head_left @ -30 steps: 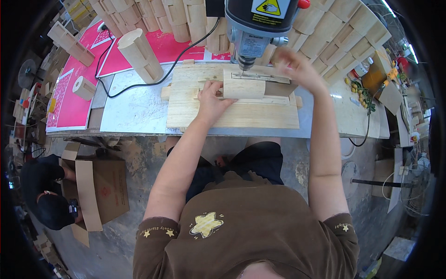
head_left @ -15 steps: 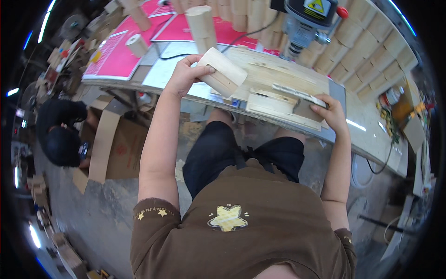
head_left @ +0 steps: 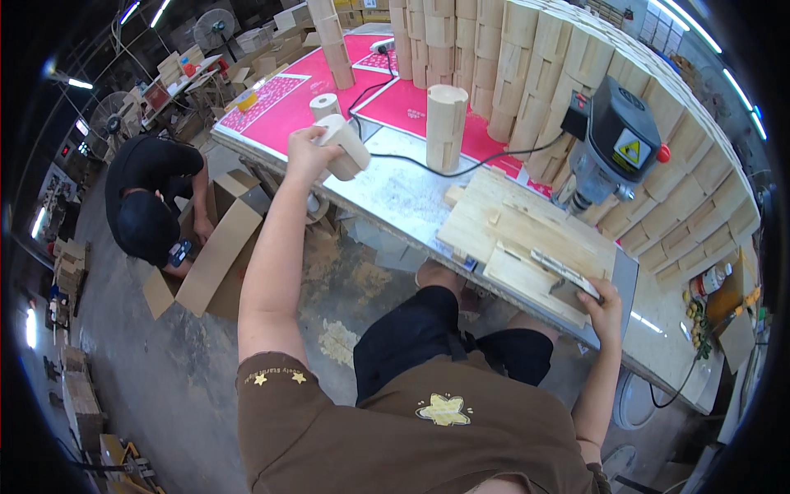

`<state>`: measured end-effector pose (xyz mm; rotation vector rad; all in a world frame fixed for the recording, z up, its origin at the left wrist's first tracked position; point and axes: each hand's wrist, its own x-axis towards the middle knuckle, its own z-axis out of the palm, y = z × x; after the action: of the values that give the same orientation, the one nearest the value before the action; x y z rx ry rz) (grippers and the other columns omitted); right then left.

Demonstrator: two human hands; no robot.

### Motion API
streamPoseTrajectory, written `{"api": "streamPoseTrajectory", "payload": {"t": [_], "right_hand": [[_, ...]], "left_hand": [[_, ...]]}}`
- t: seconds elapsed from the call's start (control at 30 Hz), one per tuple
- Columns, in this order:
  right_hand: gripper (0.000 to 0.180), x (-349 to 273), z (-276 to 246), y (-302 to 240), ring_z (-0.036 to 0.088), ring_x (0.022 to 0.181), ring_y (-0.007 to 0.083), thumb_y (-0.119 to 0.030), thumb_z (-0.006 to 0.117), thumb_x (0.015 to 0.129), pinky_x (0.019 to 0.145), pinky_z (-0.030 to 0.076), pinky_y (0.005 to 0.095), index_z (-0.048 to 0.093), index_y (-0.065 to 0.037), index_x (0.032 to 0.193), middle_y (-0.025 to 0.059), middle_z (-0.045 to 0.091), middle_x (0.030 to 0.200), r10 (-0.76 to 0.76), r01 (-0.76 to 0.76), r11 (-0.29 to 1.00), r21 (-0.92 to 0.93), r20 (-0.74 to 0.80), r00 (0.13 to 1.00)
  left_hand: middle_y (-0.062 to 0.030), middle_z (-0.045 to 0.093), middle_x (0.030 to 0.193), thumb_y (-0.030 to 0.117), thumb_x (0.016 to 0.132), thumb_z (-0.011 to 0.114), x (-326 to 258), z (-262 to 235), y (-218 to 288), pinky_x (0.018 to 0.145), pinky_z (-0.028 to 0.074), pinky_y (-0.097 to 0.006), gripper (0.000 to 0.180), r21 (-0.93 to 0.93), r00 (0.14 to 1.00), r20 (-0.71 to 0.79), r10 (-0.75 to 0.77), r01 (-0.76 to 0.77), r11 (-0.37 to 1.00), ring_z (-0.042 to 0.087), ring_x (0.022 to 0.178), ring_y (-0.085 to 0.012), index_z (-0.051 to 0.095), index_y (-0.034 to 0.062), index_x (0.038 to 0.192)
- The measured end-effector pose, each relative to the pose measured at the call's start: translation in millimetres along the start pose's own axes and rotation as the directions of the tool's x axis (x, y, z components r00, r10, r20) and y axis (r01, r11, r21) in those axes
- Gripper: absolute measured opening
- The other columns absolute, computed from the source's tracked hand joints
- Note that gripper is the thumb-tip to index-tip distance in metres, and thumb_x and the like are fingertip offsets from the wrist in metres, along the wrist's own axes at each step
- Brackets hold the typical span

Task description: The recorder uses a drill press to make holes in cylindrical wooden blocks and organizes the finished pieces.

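Head view shows the left hand (head_left: 309, 156) closed around the upper left of a wooden cylinder (head_left: 352, 151), thumb on the near side, held tilted near the front edge of the table (head_left: 387, 193). The right hand (head_left: 606, 309) has thumb and fingers closed about the right end of a metal strip (head_left: 559, 267) on the jig (head_left: 518, 272); how firmly, I cannot tell.

The likeliest mishap is a drop: the left grip covers only one end, so a slip could send the cylinder past the edge to the floor. Just beyond that grip stands a stub (head_left: 324, 104), easily knocked if the hand swings wide; to its right, an upright cylinder (head_left: 447, 132) could topple if the slack cable (head_left: 502, 155) gets snagged. Under the right grip, a careless pull might shift the jig out of line with the drill (head_left: 611, 148), which stands beyond that hand.

Half a second ago the held cylinder is close to the jig's left end; now it is well apart, to the left and by the stub. The right hand keeps to the strip's end, and the view has swung leftward.
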<state>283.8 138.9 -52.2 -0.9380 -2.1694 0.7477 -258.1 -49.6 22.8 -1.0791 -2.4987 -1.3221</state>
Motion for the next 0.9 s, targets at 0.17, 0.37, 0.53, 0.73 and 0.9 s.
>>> {"api": "streamPoseTrajectory", "payload": {"t": [0.17,0.37,0.53,0.73,0.9], "right_hand": [[0.024,-2.7,-1.8,-0.4,0.055,0.077,0.0193,-0.001,0.069,0.067,0.07,0.043,0.0277,0.063,0.001,0.091,0.009,0.058,0.08,0.044,-0.044,0.999,0.007,-0.016,0.999],[0.026,-8.1,2.8,-14.4,0.053,0.076,0.0186,0.001,0.067,0.066,0.069,0.041,0.0269,0.061,0.002,0.091,0.0074,0.055,0.08,0.199,-0.201,0.979,-0.019,-0.075,0.977],[0.024,-11.0,6.8,-23.0,0.052,0.075,0.0168,0.001,0.067,0.067,0.066,0.041,0.0253,0.061,0.0,0.089,0.006,0.054,0.081,0.265,-0.268,0.963,-0.013,-0.1,0.959],[0.022,-6.8,12.1,-31.7,0.052,0.075,0.0157,0.001,0.066,0.067,0.064,0.04,0.0243,0.061,0.0,0.088,0.0059,0.054,0.081,0.338,-0.346,0.937,-0.043,-0.13,0.932],[0.023,-3.8,10.5,-32.1,0.053,0.075,0.018,0.0,0.067,0.065,0.067,0.041,0.0264,0.061,0.0,0.088,0.007,0.055,0.08,0.335,-0.347,0.932,-0.105,-0.115,0.935]], "left_hand": [[-0.0218,0.064,0.087,0.017,0.054,0.076,97.4,-4.5,-26.0,0.083,0.048,-0.035,0.051,0.133,0.962,-0.27,-0.034,0.072,0.989,0.062,0.087,-0.0303,0.065,-0.0005,0.1],[-0.022,0.06,0.101,0.017,0.056,0.074,193.8,18.7,-65.2,0.087,0.046,-0.035,0.053,0.278,0.952,-0.294,-0.084,0.169,0.946,0.057,0.095,-0.0335,0.063,0.0063,0.107],[-0.0238,0.052,0.109,0.016,0.059,0.072,241.1,46.3,-90.6,0.089,0.045,-0.035,0.052,0.394,0.966,-0.239,-0.098,0.189,0.899,0.056,0.098,-0.0342,0.063,0.01,0.11],[-0.0242,0.05,0.111,0.018,0.061,0.07,273.1,64.3,-117.8,0.089,0.045,-0.036,0.053,0.402,0.977,-0.164,-0.139,0.195,0.895,0.055,0.099,-0.0345,0.06,0.0108,0.113],[-0.0258,0.049,0.114,0.021,0.064,0.069,259.9,67.8,-93.7,0.094,0.04,-0.04,0.062,0.435,0.983,-0.142,-0.116,0.167,0.885,0.048,0.11,-0.0358,0.052,0.0117,0.123]]}}
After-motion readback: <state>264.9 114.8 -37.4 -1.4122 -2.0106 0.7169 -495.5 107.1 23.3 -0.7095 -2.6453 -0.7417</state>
